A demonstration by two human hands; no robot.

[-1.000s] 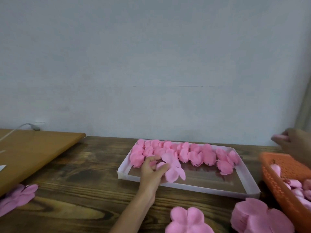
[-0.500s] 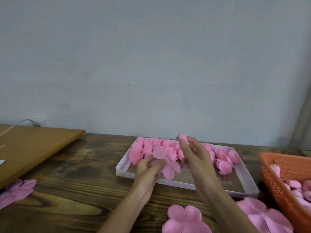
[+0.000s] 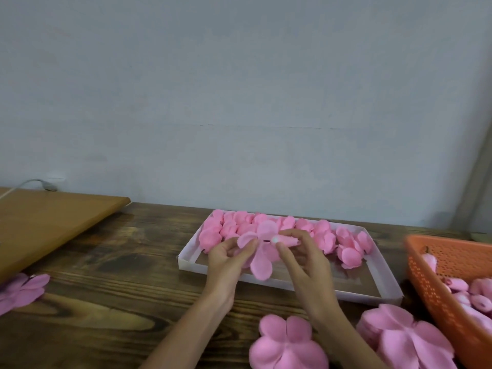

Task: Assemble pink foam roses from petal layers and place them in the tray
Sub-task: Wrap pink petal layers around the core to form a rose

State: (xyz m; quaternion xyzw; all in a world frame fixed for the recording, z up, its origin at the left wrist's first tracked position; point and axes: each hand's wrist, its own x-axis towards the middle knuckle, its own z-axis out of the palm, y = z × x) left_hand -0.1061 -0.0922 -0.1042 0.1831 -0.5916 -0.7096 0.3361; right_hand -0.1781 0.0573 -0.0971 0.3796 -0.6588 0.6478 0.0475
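Cropped edges, blurred centre.
Orange basket (image 3: 431, 267) cut by right edge, petal stack (image 3: 288, 344) by bottom, petal pile (image 3: 22, 290) by left; bud (image 3: 286, 239) in right hand (image 3: 308, 267) blurred, its join with petal layer (image 3: 262, 262) unclear.

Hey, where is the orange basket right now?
In the head view, the orange basket sits at the right edge of the table, just right of the white tray, with a stack of pink petal layers against its near-left side.
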